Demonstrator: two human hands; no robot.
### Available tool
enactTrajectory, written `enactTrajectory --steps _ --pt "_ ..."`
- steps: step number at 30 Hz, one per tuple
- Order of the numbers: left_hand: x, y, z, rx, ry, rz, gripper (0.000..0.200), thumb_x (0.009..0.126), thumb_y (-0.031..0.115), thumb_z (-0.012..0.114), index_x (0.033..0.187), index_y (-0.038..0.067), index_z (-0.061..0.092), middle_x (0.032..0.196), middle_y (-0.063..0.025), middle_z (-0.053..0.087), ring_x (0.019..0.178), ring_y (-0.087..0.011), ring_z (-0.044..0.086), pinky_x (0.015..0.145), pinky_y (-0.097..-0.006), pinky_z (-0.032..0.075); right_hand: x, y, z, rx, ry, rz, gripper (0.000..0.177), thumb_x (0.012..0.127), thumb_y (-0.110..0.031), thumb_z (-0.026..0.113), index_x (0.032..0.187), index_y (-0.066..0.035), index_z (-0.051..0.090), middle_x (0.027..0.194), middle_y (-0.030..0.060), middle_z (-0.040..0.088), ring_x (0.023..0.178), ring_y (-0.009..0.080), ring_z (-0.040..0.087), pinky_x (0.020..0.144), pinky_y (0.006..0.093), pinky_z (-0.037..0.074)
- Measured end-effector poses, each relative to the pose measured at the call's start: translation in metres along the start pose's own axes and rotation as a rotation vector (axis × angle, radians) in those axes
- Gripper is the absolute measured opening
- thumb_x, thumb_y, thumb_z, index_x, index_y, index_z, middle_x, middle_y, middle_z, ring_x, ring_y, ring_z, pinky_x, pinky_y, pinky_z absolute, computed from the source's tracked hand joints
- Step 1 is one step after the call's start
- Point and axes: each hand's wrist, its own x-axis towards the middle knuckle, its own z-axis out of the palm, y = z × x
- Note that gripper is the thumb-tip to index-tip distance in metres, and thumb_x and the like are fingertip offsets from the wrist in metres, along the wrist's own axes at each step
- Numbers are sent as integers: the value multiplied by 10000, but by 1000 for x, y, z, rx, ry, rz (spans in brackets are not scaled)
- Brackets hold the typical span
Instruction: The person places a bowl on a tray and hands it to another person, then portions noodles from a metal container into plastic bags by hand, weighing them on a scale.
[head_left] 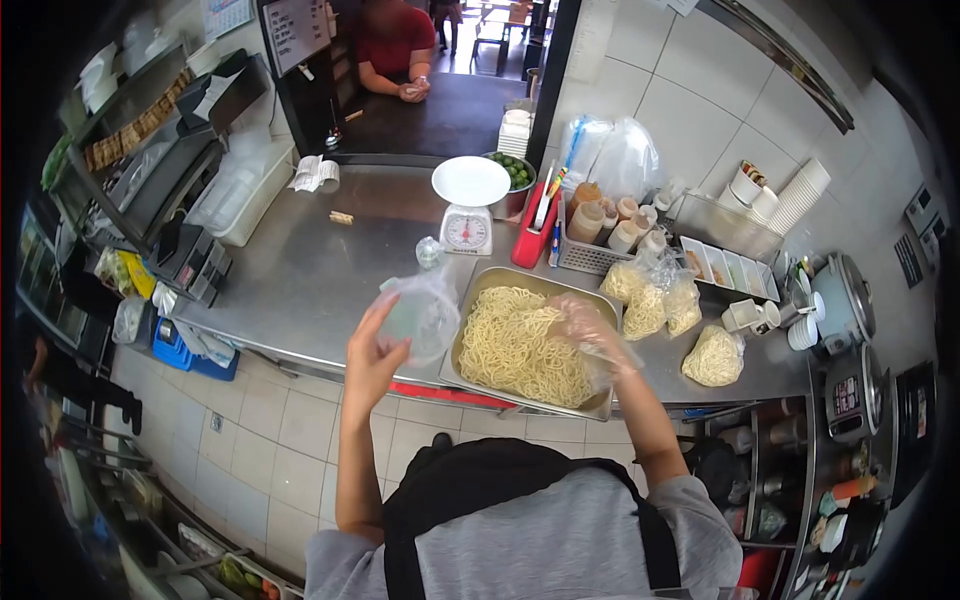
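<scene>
A: Counter stock, largest first?
B: Steel counter (320, 270); tray (540, 280) of noodles (510, 345) at the front edge; scale (467, 208) behind; filled noodle bags (650, 300) to the right.
A: Hands?
B: Left hand (372, 360) pinches a clear bag (425, 315) beside the tray. Right hand (585, 325), plastic-gloved, on the noodles, grip unclear.

A thin, clear plastic bag (425, 312), crumpled and partly open, is held up in the left hand (372, 358), just beside the left rim of a shallow rectangular steel tray (520, 397). The tray sits slightly skewed at the front edge of the steel counter (300, 270), heaped with pale yellow cooked noodles (515, 345). The right hand (590, 335), in a loose clear plastic glove, lies on the noodles' right side; its grip cannot be made out.
</scene>
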Motion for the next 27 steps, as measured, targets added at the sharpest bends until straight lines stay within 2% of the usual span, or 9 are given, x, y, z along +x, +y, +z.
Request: enactTrajectory --steps 3,7,10,11,16,19,22,24,27 --pt "-18 -7 -8 -128 23 -109 546 736 -149 551 1260 -3 504 1306 -125 464 764 -64 553 584 -185 459 -21 -86 -29 162 119 48 441 652 -80 716 1068 -9 586 1005 99 591 933 224 575 826 307 467" --pt "-21 -18 -12 -196 19 -179 548 743 -157 551 1267 -9 496 1315 -127 450 834 -82 565 646 -202 489 -28 -68 -42 470 294 -66 429 658 -38 721 1064 -10 586 1051 73 564 939 202 568 826 309 470" --pt "-14 -20 -5 -222 9 -172 541 751 -149 554 1271 -10 492 1317 -124 450 838 -83 565 654 -206 495 -28 -76 -32 -229 185 -231 422 659 -19 718 1064 -36 599 1086 99 573 1004 240 572 853 332 471" --pt "-12 -20 -4 -226 6 -166 536 755 -146 554 1270 -11 491 1316 -124 451 837 -83 567 650 -205 495 -19 -52 -35 -373 31 -256 466 667 -21 715 1114 -71 595 1145 130 571 1053 281 562 879 365 462" --pt "-6 -22 9 -181 -46 -122 535 751 -126 560 1265 12 499 1287 -94 480 804 -61 550 597 -188 460 -3 -30 30 -614 -151 -118 535 723 -99 692 1232 -148 532 1251 168 508 1151 320 475 969 382 409" --pt "-9 -18 11 -109 -72 -129 539 748 -98 575 1269 16 495 1298 -90 474 788 -56 558 601 -187 464 -15 10 96 -1063 81 -245 550 750 -125 666 1274 -145 498 1311 193 460 1203 347 428 1008 405 367" --pt "-16 -22 7 -95 -51 -146 540 743 -73 596 1267 7 491 1296 -88 474 793 -53 564 604 -185 459 -8 -25 118 -876 138 68 334 907 -126 389 1215 -169 512 1298 175 463 1254 322 376 1061 392 270" --pt "-24 -34 2 -111 25 -123 530 749 -56 604 1263 6 490 1288 -92 488 740 -60 554 580 -192 446 8 53 93 -684 91 -239 414 671 -8 586 1076 -91 596 1144 178 550 1127 348 468 981 430 351" --pt "-36 -63 -10 -189 208 -61 531 759 -51 604 1271 -12 468 1328 -124 470 641 -72 541 540 -214 439 10 -7 49 -758 61 -176 394 613 -3 617 998 -87 606 1016 149 568 1048 332 505 910 426 407"
